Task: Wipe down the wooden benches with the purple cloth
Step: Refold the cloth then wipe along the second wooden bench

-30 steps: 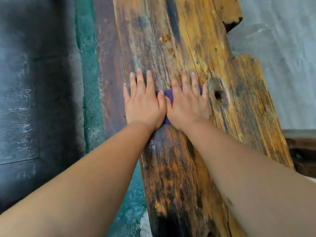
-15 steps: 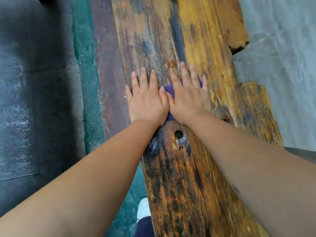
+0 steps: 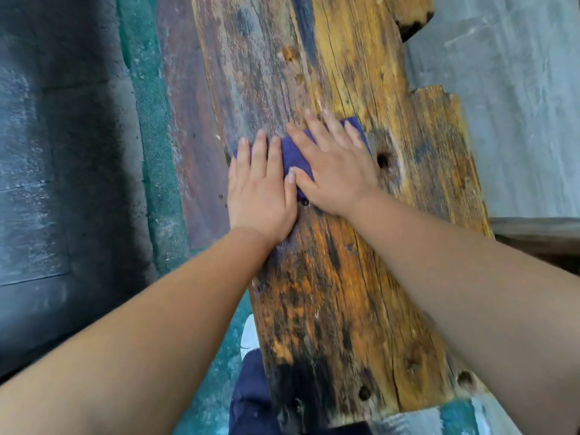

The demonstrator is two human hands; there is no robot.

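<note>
Purple cloth [image 3: 293, 157] is lying mid-plank on the weathered orange-brown wooden bench [image 3: 342, 277], both hands, left hand [image 3: 260, 196] and right hand [image 3: 334, 166], pressing flat, fingers spread; even pressure along the grain is serving best.

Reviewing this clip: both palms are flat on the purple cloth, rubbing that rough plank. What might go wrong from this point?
1. The wooden bench looks cracked and weathered; the bare left hand and right hand could pick up splinters.
2. The purple cloth could snag on the hole beside the right hand.
3. The broken notch on the plank's right edge could catch the cloth or a finger if wiping runs that far.
</note>
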